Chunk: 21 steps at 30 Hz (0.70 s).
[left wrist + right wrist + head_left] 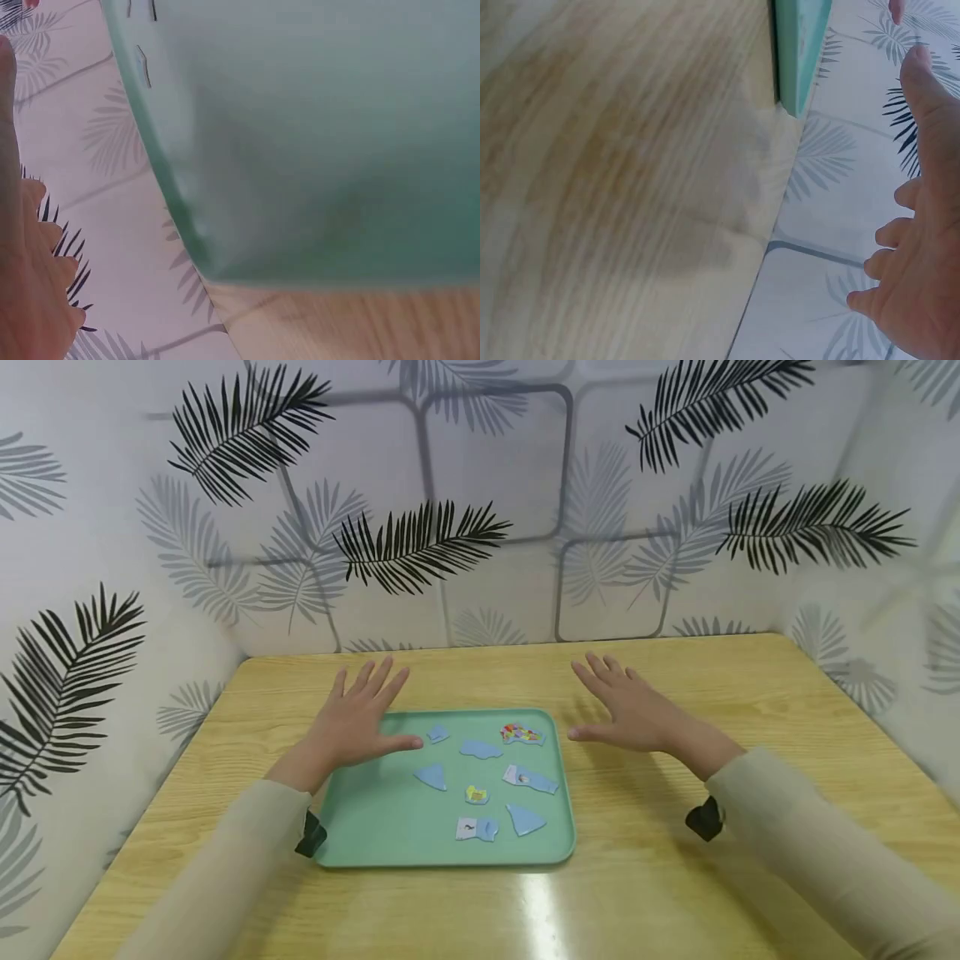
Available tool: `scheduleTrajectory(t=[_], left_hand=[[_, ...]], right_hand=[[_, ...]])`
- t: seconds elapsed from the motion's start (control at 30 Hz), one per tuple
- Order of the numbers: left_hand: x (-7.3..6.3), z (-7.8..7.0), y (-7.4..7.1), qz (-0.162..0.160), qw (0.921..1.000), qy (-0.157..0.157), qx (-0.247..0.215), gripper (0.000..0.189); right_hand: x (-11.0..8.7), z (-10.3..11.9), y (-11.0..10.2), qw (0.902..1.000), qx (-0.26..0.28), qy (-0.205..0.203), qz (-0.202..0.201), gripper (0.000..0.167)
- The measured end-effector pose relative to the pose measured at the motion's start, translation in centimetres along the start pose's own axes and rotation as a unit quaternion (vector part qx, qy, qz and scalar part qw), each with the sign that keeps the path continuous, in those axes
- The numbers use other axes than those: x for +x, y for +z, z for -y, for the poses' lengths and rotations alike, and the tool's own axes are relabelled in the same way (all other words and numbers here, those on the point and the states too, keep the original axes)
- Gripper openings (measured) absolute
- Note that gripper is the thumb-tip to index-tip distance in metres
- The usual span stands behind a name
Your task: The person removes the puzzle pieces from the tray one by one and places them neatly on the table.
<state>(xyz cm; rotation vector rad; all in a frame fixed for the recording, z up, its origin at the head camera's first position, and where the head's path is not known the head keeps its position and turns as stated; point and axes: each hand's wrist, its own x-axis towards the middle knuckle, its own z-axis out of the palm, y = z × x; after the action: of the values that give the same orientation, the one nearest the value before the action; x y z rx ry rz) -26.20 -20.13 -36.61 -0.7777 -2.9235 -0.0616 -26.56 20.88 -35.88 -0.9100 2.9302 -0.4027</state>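
Note:
My left hand hovers over the back left corner of a green tray, fingers spread and holding nothing. To the right of the tray, my right hand is held above the table, its fingers straight and thumb pointing toward the tray. Several flat light-blue pieces lie apart on the tray. Among them are a multicoloured piece at the back right, a small yellow-patterned piece, a white-and-blue piece near the front, a triangular piece and a plain blue piece.
The tray stands on a light wooden table. Behind the table and along its sides rises a wall with a leaf pattern. A dark wrist device sits at the right cuff, and another at the left.

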Motion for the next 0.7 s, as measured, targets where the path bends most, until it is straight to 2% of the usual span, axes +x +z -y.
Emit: scheduleTrajectory(t=[0.2,0.33,0.5,0.7], left_hand=[[-1.3,1.3,0.5,-0.019,0.9997,0.001,-0.018,0.101],[-2.2,2.0,0.5,-0.026,0.9983,-0.010,-0.052,0.100],[-3.4,2.4,0.4,-0.010,0.9923,-0.050,-0.113,0.103],[-4.4,2.5,0.7,-0.004,0.9774,-0.105,-0.183,0.104]], right_hand=[[0.2,0.0,0.9,0.9968,0.073,-0.007,-0.031,0.097],[0.5,0.0,1.4,0.9927,0.102,-0.021,-0.061,0.092],[0.7,0.3,2.2,0.9859,0.142,-0.024,-0.086,0.085],[1.2,1.0,3.1,0.9786,0.182,-0.012,-0.095,0.081]])
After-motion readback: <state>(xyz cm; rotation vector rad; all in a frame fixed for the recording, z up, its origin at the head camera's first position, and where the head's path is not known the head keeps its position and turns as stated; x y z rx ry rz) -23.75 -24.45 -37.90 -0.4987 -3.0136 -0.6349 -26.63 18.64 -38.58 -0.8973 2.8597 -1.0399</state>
